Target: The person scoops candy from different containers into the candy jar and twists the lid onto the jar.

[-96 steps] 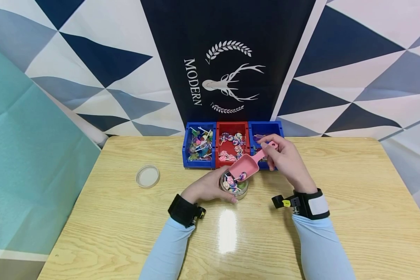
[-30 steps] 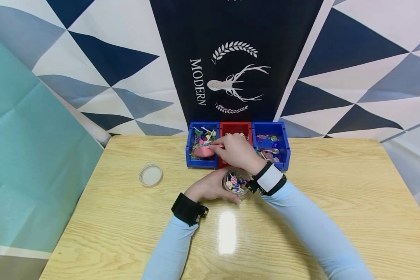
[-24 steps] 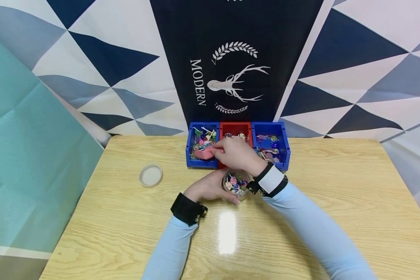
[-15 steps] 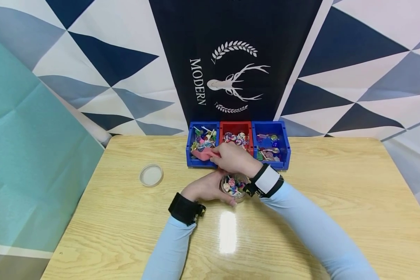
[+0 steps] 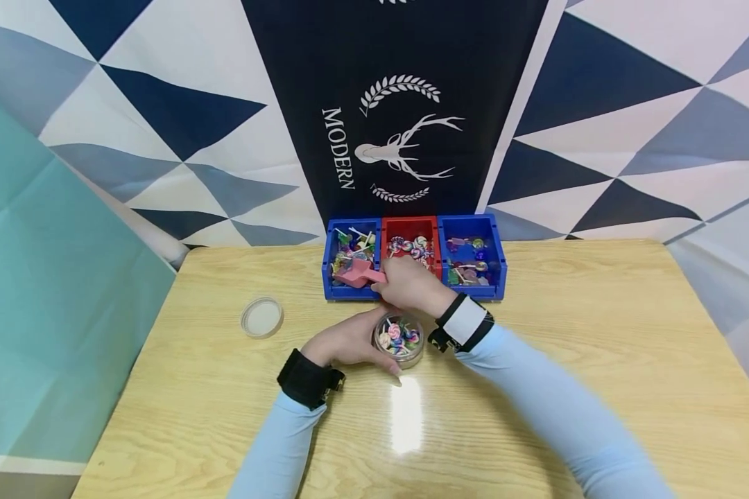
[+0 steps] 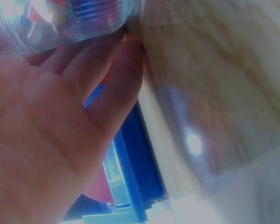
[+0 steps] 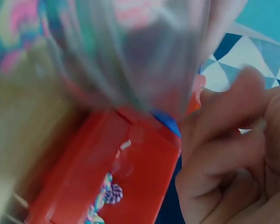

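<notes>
My left hand (image 5: 352,341) holds a clear round jar (image 5: 410,360) on the table, thumb along its near side and fingers behind it. Small lollipops (image 5: 394,331) with swirled heads fill the jar, which has no lid on. My right hand (image 5: 408,283) grips the handle of a pink scoop (image 5: 354,274). The scoop's bowl sits in the front of the left blue bin (image 5: 351,294), among mixed lollipops (image 5: 363,241). In the right wrist view, the right hand's fingers (image 7: 224,158) are curled, and the scoop is mostly hidden behind them.
A red bin (image 5: 410,223) with swirl lollipops stands in the middle, partly covered by the right hand. Beside it is another blue bin (image 5: 498,267) with some candies. The jar's lid (image 5: 262,317) lies at the left. A patterned wall (image 5: 399,41) rises behind the bins.
The right hand has carried the scoop from over the jar to the left blue bin, where the bowl has tipped from nose-down to flatter. The left hand still holds the jar.
</notes>
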A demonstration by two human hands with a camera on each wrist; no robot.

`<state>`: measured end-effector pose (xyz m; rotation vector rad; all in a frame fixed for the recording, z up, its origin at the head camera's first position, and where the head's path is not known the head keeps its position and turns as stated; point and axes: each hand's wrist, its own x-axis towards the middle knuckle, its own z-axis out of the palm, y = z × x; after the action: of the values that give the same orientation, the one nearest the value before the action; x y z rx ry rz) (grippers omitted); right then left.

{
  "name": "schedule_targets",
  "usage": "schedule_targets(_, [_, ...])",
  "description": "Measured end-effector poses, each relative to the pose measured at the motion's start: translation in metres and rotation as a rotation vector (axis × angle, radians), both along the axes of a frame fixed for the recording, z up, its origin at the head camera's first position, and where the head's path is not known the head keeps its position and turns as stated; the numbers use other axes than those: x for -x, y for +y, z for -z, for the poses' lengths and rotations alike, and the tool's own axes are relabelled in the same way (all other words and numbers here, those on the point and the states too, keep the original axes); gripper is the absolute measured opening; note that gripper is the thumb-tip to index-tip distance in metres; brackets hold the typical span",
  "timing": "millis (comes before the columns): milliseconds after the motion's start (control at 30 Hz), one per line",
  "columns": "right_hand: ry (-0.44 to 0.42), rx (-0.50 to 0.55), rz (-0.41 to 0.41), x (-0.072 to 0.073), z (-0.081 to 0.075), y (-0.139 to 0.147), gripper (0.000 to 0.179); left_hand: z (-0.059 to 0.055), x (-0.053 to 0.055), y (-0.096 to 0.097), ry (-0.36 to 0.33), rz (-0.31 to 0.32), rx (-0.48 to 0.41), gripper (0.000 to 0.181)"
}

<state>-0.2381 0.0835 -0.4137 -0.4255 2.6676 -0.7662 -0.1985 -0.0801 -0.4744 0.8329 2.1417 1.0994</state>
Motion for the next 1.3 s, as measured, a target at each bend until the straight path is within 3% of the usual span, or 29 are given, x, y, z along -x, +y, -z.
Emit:
schedule_targets(200, [-0.009,0.045,0.073,-0.015,0.004,-0.007,0.022,0.0,-0.004,-0.005,-0.021,0.01,-0.008,0.101])
schedule_targets(367, [0.135,-0.017,0.113,-0.022,0.001,-0.012,0.028,0.001,-0.01,-0.008,0.005,0.02,-0.021,0.096])
schedule_targets(500, [0.199,-0.077,0.1,-0.023,0.006,-0.021,0.032,0.002,-0.015,-0.013,0.011,0.001,-0.039,0.091])
schedule_targets(667, [0.233,-0.142,0.07,-0.019,0.024,-0.024,0.026,0.006,-0.015,-0.016,0.01,-0.001,-0.054,0.089])
schedule_targets(933, [0.135,0.086,0.002,-0.009,0.044,-0.015,0.028,0.005,-0.013,-0.016,-0.007,0.0,-0.05,0.093])
schedule_targets(1133, [0.14,0.085,-0.005,-0.006,0.048,-0.005,0.035,0.004,-0.014,-0.02,-0.013,-0.028,-0.02,0.088])
schedule_targets(1300, [0.307,-0.001,0.02,-0.01,0.043,-0.002,0.037,0.003,-0.015,-0.024,-0.022,-0.049,-0.01,0.086])
